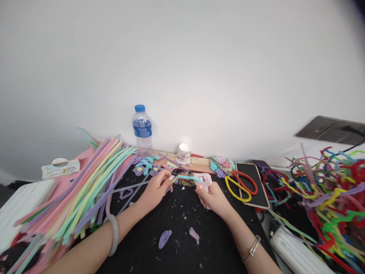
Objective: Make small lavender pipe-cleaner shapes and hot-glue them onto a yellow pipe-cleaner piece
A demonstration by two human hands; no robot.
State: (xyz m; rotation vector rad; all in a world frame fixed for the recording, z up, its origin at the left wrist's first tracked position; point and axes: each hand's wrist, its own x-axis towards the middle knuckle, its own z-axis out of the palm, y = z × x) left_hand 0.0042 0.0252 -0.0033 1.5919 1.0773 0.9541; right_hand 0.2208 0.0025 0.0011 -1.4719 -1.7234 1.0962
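My left hand (161,184) is closed, thumb and fingers pinching a small yellow-green piece of pipe cleaner (174,178). Facing it, my right hand (209,196) wraps round a small pink tool (205,182), shaped like a glue gun, with an orange light glowing by the thumb. A short teal pipe cleaner strip (188,177) lies across the gap between the hands; whether either hand touches it I cannot tell. Behind the hands are a small white paper cup (183,153) and some fuzzy scraps. Nearer me, a purple fuzzy piece (164,239) and a pink one (194,234) lie on the black tabletop (182,213).
Pastel pipe cleaners (94,186) are heaped at left, beside a water bottle (142,129). To the right lie scissors (242,186) partly over a phone (252,175), fuzzy flowers (222,163), a tangle of bright pipe cleaners (327,190) and a white power strip (296,251).
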